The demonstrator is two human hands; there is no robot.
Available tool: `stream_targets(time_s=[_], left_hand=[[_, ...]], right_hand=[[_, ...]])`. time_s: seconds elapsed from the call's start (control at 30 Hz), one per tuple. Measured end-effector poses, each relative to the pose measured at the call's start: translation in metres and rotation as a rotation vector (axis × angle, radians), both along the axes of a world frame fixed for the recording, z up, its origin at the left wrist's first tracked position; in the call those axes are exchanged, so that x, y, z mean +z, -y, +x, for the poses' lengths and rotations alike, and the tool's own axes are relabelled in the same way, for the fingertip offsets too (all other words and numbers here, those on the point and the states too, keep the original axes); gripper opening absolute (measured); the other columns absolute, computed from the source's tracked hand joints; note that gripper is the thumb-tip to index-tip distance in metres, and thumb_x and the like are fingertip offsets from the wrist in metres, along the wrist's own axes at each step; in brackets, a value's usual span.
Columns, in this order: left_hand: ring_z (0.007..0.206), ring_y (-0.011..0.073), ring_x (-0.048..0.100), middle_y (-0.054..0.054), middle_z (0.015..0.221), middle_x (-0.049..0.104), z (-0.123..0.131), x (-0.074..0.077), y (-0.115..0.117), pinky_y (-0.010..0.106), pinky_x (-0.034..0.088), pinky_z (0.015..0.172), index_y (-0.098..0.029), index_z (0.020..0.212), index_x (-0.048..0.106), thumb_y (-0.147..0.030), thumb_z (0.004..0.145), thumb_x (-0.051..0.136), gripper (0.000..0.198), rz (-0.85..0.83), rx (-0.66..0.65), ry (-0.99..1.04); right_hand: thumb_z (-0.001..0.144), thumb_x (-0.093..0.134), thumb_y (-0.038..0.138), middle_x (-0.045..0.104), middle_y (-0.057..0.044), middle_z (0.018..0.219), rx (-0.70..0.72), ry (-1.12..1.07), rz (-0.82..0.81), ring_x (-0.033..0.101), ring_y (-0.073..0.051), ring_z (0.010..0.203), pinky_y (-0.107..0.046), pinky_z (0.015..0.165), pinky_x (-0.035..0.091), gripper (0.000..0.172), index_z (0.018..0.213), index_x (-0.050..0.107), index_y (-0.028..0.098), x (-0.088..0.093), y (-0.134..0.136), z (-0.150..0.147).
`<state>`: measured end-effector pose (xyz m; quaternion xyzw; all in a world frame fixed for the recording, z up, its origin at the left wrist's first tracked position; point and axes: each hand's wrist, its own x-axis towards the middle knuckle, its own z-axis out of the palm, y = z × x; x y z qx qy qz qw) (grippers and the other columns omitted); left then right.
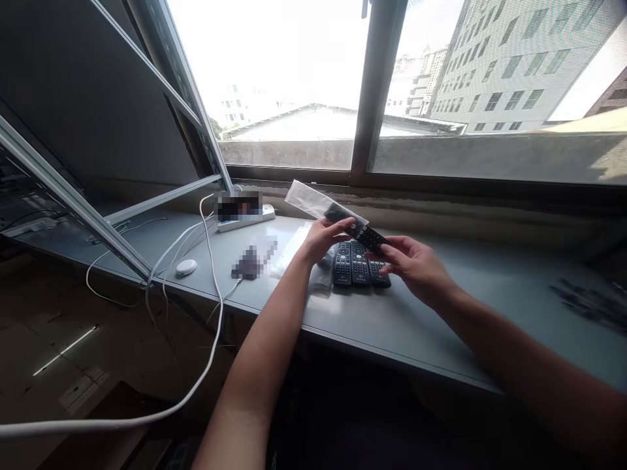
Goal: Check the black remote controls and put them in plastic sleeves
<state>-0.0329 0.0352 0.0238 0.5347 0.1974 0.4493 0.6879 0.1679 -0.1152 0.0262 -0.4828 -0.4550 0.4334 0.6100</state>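
A black remote control (pixel 368 237) is held tilted between my two hands, its upper end inside a clear plastic bag (pixel 307 199). My left hand (pixel 325 236) is closed on the bag around the remote's upper part, thumb on top. The lower end of the remote sits in the fingers of my right hand (pixel 414 263). Under my hands, several black remotes (pixel 351 273) lie side by side on the grey table (pixel 441 339). Beneath my left wrist are more clear plastic bags (pixel 292 251), partly hidden by my forearm.
A white power strip (pixel 246 218) stands at the back left, with white cables (pixel 215 287) running off the table edge. A white round puck (pixel 186 267) lies near it. Dark items (pixel 590 300) are blurred at the far right. A metal frame (pixel 191 98) rises at the left.
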Motion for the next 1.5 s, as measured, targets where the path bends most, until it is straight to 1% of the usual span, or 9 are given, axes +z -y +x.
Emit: stream_targets(time_s=[0.1, 0.2, 0.27, 0.37, 0.57, 0.83, 1.13, 1.4, 1.5], left_hand=[[0.103, 0.024, 0.076, 0.012, 0.112, 0.082, -0.002, 0.003, -0.003, 0.03, 0.058, 0.081, -0.019, 0.107, 0.081, -0.048, 0.079, 0.1, 0.044, -0.092, 0.052, 0.073], [0.099, 0.0215, 0.075, 0.009, 0.112, 0.081, -0.003, 0.006, -0.008, 0.027, 0.055, 0.073, -0.023, 0.112, 0.08, -0.048, 0.081, 0.098, 0.044, -0.169, 0.183, 0.171], [0.092, 0.018, 0.072, 0.006, 0.104, 0.078, -0.005, 0.005, -0.01, 0.023, 0.049, 0.066, -0.024, 0.108, 0.078, -0.049, 0.082, 0.098, 0.041, -0.184, 0.268, 0.181], [0.079, 0.0124, 0.066, 0.003, 0.091, 0.073, -0.005, 0.003, -0.013, 0.02, 0.039, 0.058, -0.021, 0.095, 0.074, -0.05, 0.08, 0.1, 0.041, -0.141, 0.313, 0.123], [0.075, 0.0121, 0.063, 0.003, 0.086, 0.072, -0.003, -0.004, -0.013, 0.022, 0.036, 0.057, -0.021, 0.087, 0.073, -0.049, 0.077, 0.101, 0.041, -0.06, 0.266, 0.042], [0.072, 0.0129, 0.059, 0.005, 0.081, 0.069, -0.005, -0.003, -0.01, 0.025, 0.037, 0.058, -0.021, 0.082, 0.071, -0.058, 0.075, 0.101, 0.048, 0.006, 0.125, -0.048], [0.062, 0.0081, 0.049, -0.001, 0.072, 0.059, -0.007, 0.004, -0.009, 0.023, 0.028, 0.05, -0.021, 0.079, 0.065, -0.059, 0.076, 0.101, 0.052, -0.044, 0.207, 0.043], [0.06, 0.0084, 0.045, 0.001, 0.071, 0.058, -0.003, -0.003, -0.005, 0.026, 0.029, 0.053, -0.019, 0.075, 0.067, -0.065, 0.075, 0.099, 0.056, 0.067, -0.017, -0.111], [0.061, 0.0084, 0.044, 0.0, 0.073, 0.056, -0.004, -0.001, -0.001, 0.025, 0.03, 0.054, -0.019, 0.076, 0.066, -0.067, 0.073, 0.098, 0.058, 0.059, -0.027, -0.169]], right_hand=[[0.09, 0.095, 0.038, 0.082, -0.011, 0.123, -0.015, -0.004, 0.012, 0.086, -0.031, 0.104, -0.031, 0.064, 0.075, 0.031, 0.11, 0.078, 0.022, 0.001, 0.0, 0.001], [0.09, 0.096, 0.037, 0.082, -0.011, 0.12, -0.039, -0.007, 0.013, 0.086, -0.031, 0.104, -0.033, 0.07, 0.077, 0.03, 0.108, 0.078, 0.022, 0.001, -0.001, 0.003], [0.09, 0.095, 0.035, 0.082, -0.01, 0.118, -0.058, -0.024, 0.007, 0.087, -0.031, 0.103, -0.034, 0.072, 0.078, 0.028, 0.107, 0.078, 0.022, 0.0, -0.003, 0.003], [0.091, 0.094, 0.032, 0.083, -0.011, 0.118, -0.081, -0.067, -0.013, 0.087, -0.03, 0.103, -0.034, 0.075, 0.078, 0.026, 0.108, 0.076, 0.022, -0.001, -0.004, 0.005], [0.094, 0.09, 0.03, 0.082, -0.012, 0.123, -0.066, -0.072, -0.04, 0.087, -0.031, 0.108, -0.035, 0.081, 0.078, 0.023, 0.11, 0.075, 0.023, 0.0, -0.004, 0.006], [0.096, 0.089, 0.029, 0.082, -0.012, 0.121, -0.075, -0.119, -0.04, 0.087, -0.031, 0.107, -0.033, 0.078, 0.078, 0.021, 0.11, 0.076, 0.022, -0.002, -0.006, 0.007], [0.097, 0.086, 0.023, 0.083, -0.009, 0.114, -0.086, -0.153, -0.065, 0.088, -0.025, 0.097, -0.022, 0.066, 0.074, 0.013, 0.108, 0.078, 0.022, 0.002, -0.004, 0.004], [0.097, 0.087, 0.023, 0.083, -0.009, 0.112, -0.079, -0.167, -0.057, 0.088, -0.025, 0.096, -0.021, 0.066, 0.073, 0.014, 0.107, 0.078, 0.021, 0.004, -0.002, -0.001], [0.097, 0.087, 0.021, 0.083, -0.01, 0.114, -0.079, -0.168, -0.067, 0.088, -0.025, 0.097, -0.021, 0.067, 0.073, 0.013, 0.107, 0.078, 0.021, 0.006, 0.0, -0.001]])
